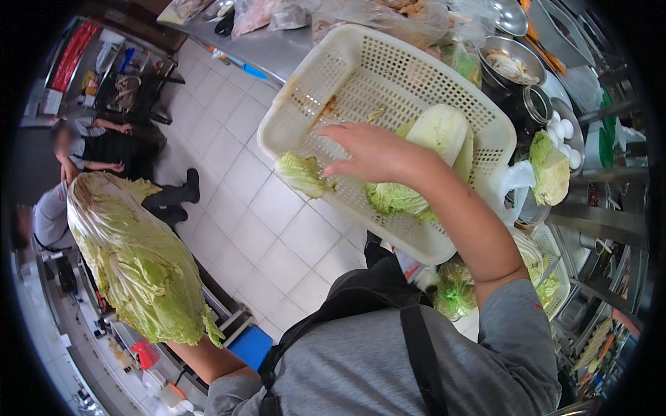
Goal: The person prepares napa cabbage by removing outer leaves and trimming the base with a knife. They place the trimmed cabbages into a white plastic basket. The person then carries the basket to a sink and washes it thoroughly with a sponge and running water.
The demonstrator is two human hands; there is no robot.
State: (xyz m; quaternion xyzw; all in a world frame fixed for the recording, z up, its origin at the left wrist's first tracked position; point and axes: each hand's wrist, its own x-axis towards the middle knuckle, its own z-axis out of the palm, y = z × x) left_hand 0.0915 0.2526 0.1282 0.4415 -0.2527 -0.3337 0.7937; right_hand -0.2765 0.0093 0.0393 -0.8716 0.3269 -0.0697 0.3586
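A large napa cabbage [140, 255] with browned outer leaves is held up at the left; my left forearm runs in beneath it, and the cabbage hides my left hand. Over a white perforated plastic basket [291, 86], my right hand [372, 151] is empty, fingers apart. Under and beside my right forearm, a trimmed pale napa cabbage [439, 130] and green leaves lie in the basket. A loose cabbage leaf [302, 174] lies by the basket's near-left rim, left of my right thumb.
Behind the basket, a steel table [260, 49] carries bagged food. To the right stand a steel bowl [512, 60], an open glass jar [537, 104], eggs [564, 127] and a cabbage piece [549, 171]. People are at the left, across the tiled floor.
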